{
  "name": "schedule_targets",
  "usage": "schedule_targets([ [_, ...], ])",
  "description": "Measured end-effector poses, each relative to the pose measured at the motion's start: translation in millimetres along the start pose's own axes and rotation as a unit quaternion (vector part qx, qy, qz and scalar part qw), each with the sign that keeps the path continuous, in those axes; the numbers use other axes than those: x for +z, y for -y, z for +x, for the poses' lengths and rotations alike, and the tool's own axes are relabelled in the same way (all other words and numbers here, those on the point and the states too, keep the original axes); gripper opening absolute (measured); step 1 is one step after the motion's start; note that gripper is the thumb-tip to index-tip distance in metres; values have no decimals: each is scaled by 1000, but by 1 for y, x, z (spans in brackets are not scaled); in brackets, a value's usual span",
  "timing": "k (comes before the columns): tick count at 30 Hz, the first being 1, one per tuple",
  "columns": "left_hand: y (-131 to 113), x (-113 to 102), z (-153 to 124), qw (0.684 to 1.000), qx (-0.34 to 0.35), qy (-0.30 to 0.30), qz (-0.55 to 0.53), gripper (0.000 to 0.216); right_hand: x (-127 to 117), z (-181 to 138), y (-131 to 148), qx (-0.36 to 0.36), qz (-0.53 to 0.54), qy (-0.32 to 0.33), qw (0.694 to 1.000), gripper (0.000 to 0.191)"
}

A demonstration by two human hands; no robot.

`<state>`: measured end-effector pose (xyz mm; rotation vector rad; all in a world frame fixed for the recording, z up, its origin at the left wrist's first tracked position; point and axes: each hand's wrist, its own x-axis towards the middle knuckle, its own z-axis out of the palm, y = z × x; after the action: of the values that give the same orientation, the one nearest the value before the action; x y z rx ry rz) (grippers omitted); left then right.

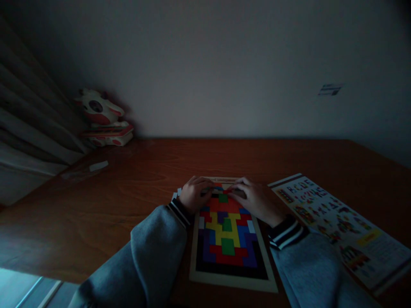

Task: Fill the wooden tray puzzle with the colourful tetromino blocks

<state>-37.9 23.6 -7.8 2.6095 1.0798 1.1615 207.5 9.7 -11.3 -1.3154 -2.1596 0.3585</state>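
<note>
A puzzle board with a pale wooden rim (233, 282) and a black base lies on the table, filled with red, yellow, green, blue, purple and white blocks. My left hand (195, 194) rests over its upper left side, fingers reaching inward and thumb apart. Across from it, my right hand (252, 199) has fingertips and thumb together at a small red block (226, 192) near the top. Just below that sits a green block (223, 198). Orange and blue pieces (218, 187) show between the hands, partly hidden by the fingers.
A printed pattern sheet (340, 226) lies right of the board. Small white pieces (177, 193) sit beside my left wrist. At the back left stands a cow-shaped toy (102, 117), near a curtain (28, 119). A white strip (99, 166) lies on the brown table (141, 179) before the wall.
</note>
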Motion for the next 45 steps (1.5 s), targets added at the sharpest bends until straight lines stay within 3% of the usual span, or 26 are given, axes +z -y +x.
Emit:
schedule_targets([
  [6, 1, 1, -1, 1000, 12, 14, 16, 20, -1, 0, 6, 0, 34, -5, 999, 14],
  [12, 1, 0, -1, 999, 10, 36, 31, 23, -6, -1, 9, 15, -70, 16, 997, 16],
  [17, -1, 0, -1, 998, 17, 47, 32, 23, -6, -1, 7, 38, -77, 6, 996, 15],
  [23, 1, 1, -2, 997, 26, 67, 28, 23, -5, -1, 4, 17, -53, -2, 998, 17],
  [31, -13, -9, 0, 990, 11, 133, 56, 39, -5, -1, 4, 11, -65, -6, 998, 16],
  [36, -18, -11, 0, 988, 25, 138, 69, 34, -4, -2, 12, -11, -96, -23, 995, 17],
  [45, -17, -9, -1, 987, 25, 143, 67, 35, -9, -4, 18, -43, -98, 30, 994, 16],
])
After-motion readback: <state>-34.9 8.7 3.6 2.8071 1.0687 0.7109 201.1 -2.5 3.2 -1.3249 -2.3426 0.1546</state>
